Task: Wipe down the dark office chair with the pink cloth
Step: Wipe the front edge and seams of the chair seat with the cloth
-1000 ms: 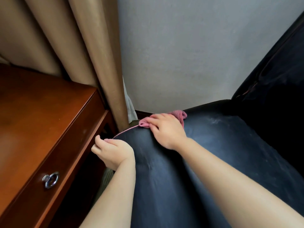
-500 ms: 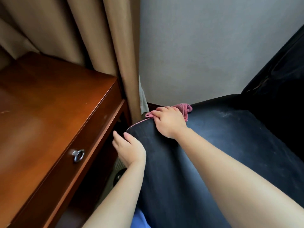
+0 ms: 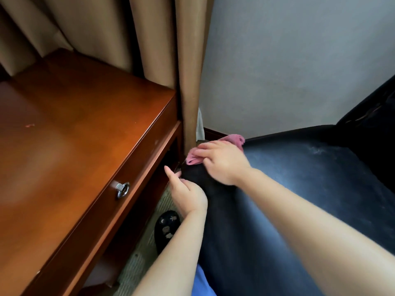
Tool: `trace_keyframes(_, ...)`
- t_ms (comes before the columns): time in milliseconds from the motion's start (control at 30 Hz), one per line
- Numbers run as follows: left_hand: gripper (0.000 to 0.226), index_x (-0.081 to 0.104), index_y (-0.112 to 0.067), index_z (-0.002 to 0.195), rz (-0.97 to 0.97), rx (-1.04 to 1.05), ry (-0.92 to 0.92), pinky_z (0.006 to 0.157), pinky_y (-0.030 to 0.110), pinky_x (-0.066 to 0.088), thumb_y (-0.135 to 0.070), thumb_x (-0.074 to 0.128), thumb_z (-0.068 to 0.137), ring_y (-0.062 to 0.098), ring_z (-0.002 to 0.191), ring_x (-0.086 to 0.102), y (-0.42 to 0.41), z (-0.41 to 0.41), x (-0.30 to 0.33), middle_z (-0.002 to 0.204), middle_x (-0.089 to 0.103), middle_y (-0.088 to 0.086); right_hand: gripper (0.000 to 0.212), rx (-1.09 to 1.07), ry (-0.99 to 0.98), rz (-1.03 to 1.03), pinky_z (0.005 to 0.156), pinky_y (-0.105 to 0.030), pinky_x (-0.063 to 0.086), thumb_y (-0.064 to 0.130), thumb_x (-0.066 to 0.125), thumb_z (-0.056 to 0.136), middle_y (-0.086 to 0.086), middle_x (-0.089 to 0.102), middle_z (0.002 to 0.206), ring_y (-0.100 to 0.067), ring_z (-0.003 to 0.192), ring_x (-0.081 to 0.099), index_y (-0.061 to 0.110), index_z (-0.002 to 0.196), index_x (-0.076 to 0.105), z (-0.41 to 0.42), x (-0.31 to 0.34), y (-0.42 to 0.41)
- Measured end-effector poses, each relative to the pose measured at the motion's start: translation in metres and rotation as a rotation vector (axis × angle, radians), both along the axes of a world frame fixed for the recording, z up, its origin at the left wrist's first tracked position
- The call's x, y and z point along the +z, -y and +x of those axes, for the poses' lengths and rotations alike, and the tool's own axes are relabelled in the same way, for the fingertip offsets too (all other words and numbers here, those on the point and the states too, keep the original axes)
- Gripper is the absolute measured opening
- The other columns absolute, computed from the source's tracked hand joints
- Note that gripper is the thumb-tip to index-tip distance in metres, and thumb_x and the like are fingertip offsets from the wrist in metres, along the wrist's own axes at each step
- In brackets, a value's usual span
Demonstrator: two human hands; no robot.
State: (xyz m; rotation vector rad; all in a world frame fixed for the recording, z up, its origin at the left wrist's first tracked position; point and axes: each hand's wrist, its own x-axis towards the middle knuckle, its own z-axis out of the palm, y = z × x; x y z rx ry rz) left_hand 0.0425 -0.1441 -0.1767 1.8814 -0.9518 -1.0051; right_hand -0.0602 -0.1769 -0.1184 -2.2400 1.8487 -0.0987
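Note:
The dark office chair [image 3: 299, 189] fills the lower right, its seat dusty and its backrest rising at the far right. My right hand [image 3: 224, 163] lies flat on the pink cloth [image 3: 194, 155], pressing it onto the seat's far left corner; more of the cloth pokes out behind the fingers. My left hand [image 3: 188, 193] grips the seat's left edge just below that corner, thumb raised and fingers curled out of sight under the rim.
A reddish wooden desk [image 3: 74, 135] with a metal ring pull [image 3: 122, 190] stands close on the left. Tan curtains [image 3: 188, 71] hang behind it, next to a grey wall [image 3: 288, 60]. A dark slipper [image 3: 165, 229] lies on the carpet between desk and chair.
The view has swung left and down, showing more of the desk and the floor. My right hand has slid the cloth left onto the seat corner. My left hand has shifted slightly along the edge.

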Motion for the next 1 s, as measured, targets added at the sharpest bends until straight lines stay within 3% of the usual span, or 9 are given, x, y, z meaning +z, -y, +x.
trace_keyframes(100, 0.053, 0.023, -0.018, 0.150, 0.051, 0.035, -0.037, 0.093, 0.025, 0.033, -0.003, 0.025, 0.099, 0.024, 0.122, 0.049, 0.006, -0.002, -0.003, 0.129, 0.057, 0.003, 0.044, -0.124, 0.097, 0.034, 0.107, -0.026, 0.024, 0.016, 0.034, 0.092, 0.008, 0.050, 0.138, -0.015, 0.128, 0.040, 0.030, 0.126, 0.059, -0.028, 0.007, -0.001)
trace_keyframes(233, 0.052, 0.027, -0.018, 0.149, 0.058, 0.044, -0.049, 0.086, 0.018, 0.028, -0.003, 0.026, 0.100, 0.021, 0.122, 0.049, 0.007, -0.003, -0.008, 0.128, 0.059, 0.001, 0.041, -0.159, 0.000, -0.084, 0.100, -0.030, 0.028, 0.033, 0.031, 0.093, 0.014, 0.058, 0.125, -0.014, 0.118, 0.047, 0.037, 0.115, 0.064, -0.005, -0.012, 0.007)
trace_keyframes(400, 0.053, 0.029, -0.017, 0.148, 0.073, 0.052, -0.038, 0.082, 0.017, 0.026, -0.001, 0.028, 0.098, 0.024, 0.119, 0.051, 0.005, -0.001, -0.006, 0.128, 0.059, 0.004, 0.036, -0.037, -0.116, 0.018, 0.097, -0.035, 0.031, 0.040, 0.029, 0.098, 0.008, 0.055, 0.124, -0.020, 0.113, 0.047, 0.043, 0.117, 0.060, 0.015, -0.015, 0.026)
trace_keyframes(500, 0.050, 0.030, -0.016, 0.148, 0.071, 0.047, -0.038, 0.085, 0.019, 0.029, -0.004, 0.029, 0.100, 0.023, 0.122, 0.050, 0.005, -0.002, -0.002, 0.129, 0.059, 0.002, 0.036, 0.021, -0.090, 0.102, 0.098, -0.038, 0.036, 0.041, 0.029, 0.097, 0.008, 0.055, 0.126, -0.020, 0.115, 0.049, 0.049, 0.116, 0.058, -0.003, -0.006, 0.031)
trace_keyframes(633, 0.047, 0.033, -0.016, 0.147, 0.059, 0.028, -0.010, 0.084, 0.020, 0.032, -0.009, 0.029, 0.101, 0.022, 0.124, 0.050, 0.006, -0.004, -0.001, 0.134, 0.056, -0.001, 0.032, -0.123, 0.020, 0.121, 0.100, -0.035, 0.035, 0.043, 0.034, 0.097, 0.013, 0.053, 0.128, -0.017, 0.118, 0.048, 0.054, 0.115, 0.057, -0.038, 0.003, 0.021)
trace_keyframes(833, 0.050, 0.032, -0.016, 0.148, 0.067, 0.018, 0.001, 0.088, 0.029, 0.038, -0.009, 0.038, 0.099, 0.030, 0.118, 0.053, 0.007, -0.002, -0.006, 0.133, 0.056, 0.013, 0.031, 0.169, -0.221, 0.117, 0.098, -0.036, 0.032, 0.039, 0.039, 0.093, 0.010, 0.052, 0.130, -0.022, 0.117, 0.045, 0.048, 0.112, 0.062, 0.038, -0.012, 0.033)
trace_keyframes(933, 0.049, 0.031, -0.015, 0.148, 0.084, 0.007, 0.028, 0.090, 0.029, 0.038, -0.007, 0.034, 0.099, 0.029, 0.121, 0.052, 0.007, -0.003, -0.002, 0.134, 0.055, 0.009, 0.029, 0.040, -0.048, 0.191, 0.095, -0.031, 0.037, 0.037, 0.043, 0.092, 0.016, 0.058, 0.125, -0.014, 0.117, 0.050, 0.046, 0.107, 0.066, 0.021, 0.000, 0.044)
trace_keyframes(1000, 0.049, 0.030, -0.014, 0.148, 0.075, 0.005, 0.045, 0.091, 0.029, 0.039, -0.006, 0.030, 0.100, 0.026, 0.122, 0.052, 0.007, -0.004, -0.001, 0.133, 0.057, 0.002, 0.028, -0.094, 0.022, 0.229, 0.088, -0.023, 0.032, 0.040, 0.043, 0.094, 0.024, 0.057, 0.123, -0.005, 0.117, 0.050, 0.048, 0.108, 0.065, -0.012, 0.013, 0.037)
